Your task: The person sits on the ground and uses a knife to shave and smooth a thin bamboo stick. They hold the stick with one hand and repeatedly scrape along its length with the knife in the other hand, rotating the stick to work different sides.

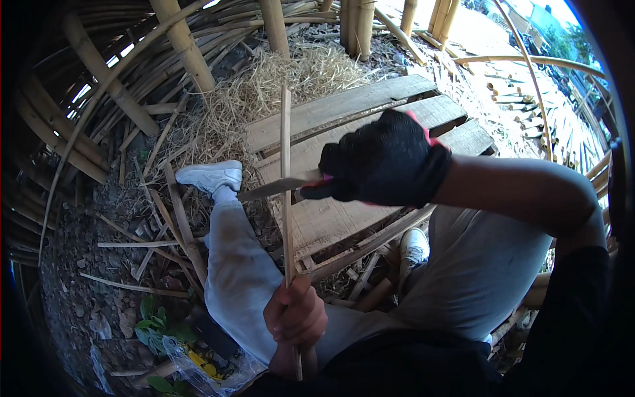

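My bare left hand (297, 312) is wrapped round the lower part of a long, narrow bamboo strip (286, 147), which stands nearly upright in front of me. My right hand (385, 162), in a black glove with pink-red edging, grips a knife (268, 189). Its blade points left and crosses the strip around mid-length, apparently touching it. The glove hides most of the knife's handle. Behind the strip lies a low wooden pallet (331, 223) of pale planks, between my spread legs.
Dry shavings (301, 69) are heaped beyond the pallet. Bamboo poles (185, 46) stand at the back left. Loose bamboo strips (178, 225) lie by my left shoe (210, 175). A clear plastic bag (221, 367) with yellow contents sits lower left. Cut bamboo pieces (522, 106) are spread at far right.
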### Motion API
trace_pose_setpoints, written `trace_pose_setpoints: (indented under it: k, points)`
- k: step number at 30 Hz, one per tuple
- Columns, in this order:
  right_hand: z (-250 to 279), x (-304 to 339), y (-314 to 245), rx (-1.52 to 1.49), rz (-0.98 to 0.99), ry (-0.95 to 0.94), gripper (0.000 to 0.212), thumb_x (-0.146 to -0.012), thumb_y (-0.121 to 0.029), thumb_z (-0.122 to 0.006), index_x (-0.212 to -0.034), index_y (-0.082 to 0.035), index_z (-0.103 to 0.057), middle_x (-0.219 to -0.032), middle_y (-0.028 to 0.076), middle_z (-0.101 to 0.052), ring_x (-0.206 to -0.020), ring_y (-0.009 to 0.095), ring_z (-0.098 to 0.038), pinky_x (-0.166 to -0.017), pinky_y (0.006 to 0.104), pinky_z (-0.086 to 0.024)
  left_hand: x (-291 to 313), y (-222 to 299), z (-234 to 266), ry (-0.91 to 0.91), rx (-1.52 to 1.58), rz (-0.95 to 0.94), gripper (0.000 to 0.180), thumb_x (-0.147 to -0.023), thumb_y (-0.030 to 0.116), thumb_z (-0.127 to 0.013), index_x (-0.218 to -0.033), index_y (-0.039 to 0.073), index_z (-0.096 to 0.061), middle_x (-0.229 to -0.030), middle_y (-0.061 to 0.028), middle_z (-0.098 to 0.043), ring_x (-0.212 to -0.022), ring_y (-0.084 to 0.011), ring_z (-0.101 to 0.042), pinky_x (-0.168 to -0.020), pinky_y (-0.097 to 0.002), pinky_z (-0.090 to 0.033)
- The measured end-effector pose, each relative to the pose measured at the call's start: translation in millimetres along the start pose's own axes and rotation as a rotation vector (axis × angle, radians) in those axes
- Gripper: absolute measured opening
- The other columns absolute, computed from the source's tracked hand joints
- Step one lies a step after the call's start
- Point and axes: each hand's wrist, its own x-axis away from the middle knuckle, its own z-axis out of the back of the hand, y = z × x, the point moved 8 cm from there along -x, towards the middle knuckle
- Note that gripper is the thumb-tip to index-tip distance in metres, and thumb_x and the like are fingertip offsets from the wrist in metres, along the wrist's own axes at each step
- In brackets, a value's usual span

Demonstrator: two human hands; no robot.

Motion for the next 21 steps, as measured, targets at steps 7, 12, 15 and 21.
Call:
trace_pose_setpoints:
  k: [7,12,15,21]
  points:
    - [5.6,-5.4,15.3,0.004,0.061,0.208,0.025,-0.084,-0.046,-0.071,-0.080,-0.022,-0.067,-0.068,0.001,-0.064,-0.061,0.022,-0.067,-0.050,0.0359,-0.048,-0.3,0.5,-2.0,-0.028,0.070,-0.013,0.023,-0.110,0.015,-0.033,-0.092,0.003,-0.042,-0.051,-0.0001,-0.053,-0.034,-0.0064,-0.052,-0.028,-0.0177,-0.039]
    - [-14.0,8.6,-5.9,-0.069,-0.015,-0.044,0.024,-0.095,-0.034,-0.065,-0.102,-0.014,-0.076,-0.085,0.007,-0.074,-0.077,0.019,-0.072,-0.066,0.0293,-0.056,-4.7,-3.0,-3.7,-0.034,0.054,-0.007,0.023,-0.109,0.014,-0.033,-0.094,0.000,-0.043,-0.053,-0.0026,-0.054,-0.035,-0.0069,-0.053,-0.029,-0.0180,-0.042]
    - [-8.0,-7.9,30.7,-0.145,-0.188,-0.116,0.023,-0.093,-0.036,-0.066,-0.100,-0.018,-0.077,-0.084,0.005,-0.074,-0.080,0.020,-0.073,-0.067,0.0359,-0.057,-3.7,3.3,6.7,0.000,0.095,-0.035,0.023,-0.109,0.013,-0.033,-0.094,0.000,-0.044,-0.053,-0.0030,-0.054,-0.035,-0.0070,-0.053,-0.030,-0.0180,-0.043]
    - [0.3,-9.2,23.7,0.061,-0.006,0.114,0.027,-0.090,-0.044,-0.068,-0.089,-0.017,-0.073,-0.076,0.002,-0.071,-0.065,0.022,-0.071,-0.055,0.0378,-0.054,-5.1,-0.7,5.0,-0.019,0.080,-0.036,0.021,-0.109,0.011,-0.034,-0.095,-0.001,-0.044,-0.053,-0.0041,-0.053,-0.034,-0.0078,-0.053,-0.030,-0.0178,-0.043]
